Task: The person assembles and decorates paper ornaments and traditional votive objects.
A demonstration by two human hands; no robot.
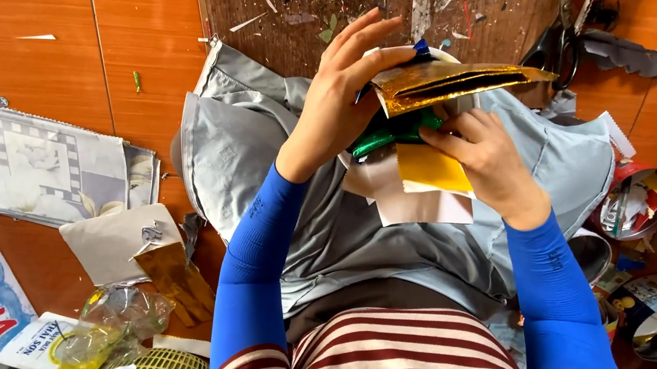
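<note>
Scrap-strewn wooden floor (148, 31) beneath; scissors (563, 35) beyond gold foil piece (450, 82). Left hand (342, 98) fingers pinch foil's near-left edge; right hand (485, 155) fingers grip foil underside.

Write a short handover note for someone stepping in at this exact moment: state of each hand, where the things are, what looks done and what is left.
Left hand: raised over the lap, fingers spread on top of the folded gold foil piece, with a bit of blue foil under the fingertips.
Right hand: gripping the bundle from below, at the green foil and a yellow sheet, with white paper beneath.
All of it is held above the grey cloth on the lap.
Scissors lie untouched on the scrap-strewn board.
Done: gold piece folded, layers gathered.
Left: I cannot tell whether the layers are joined.
</note>
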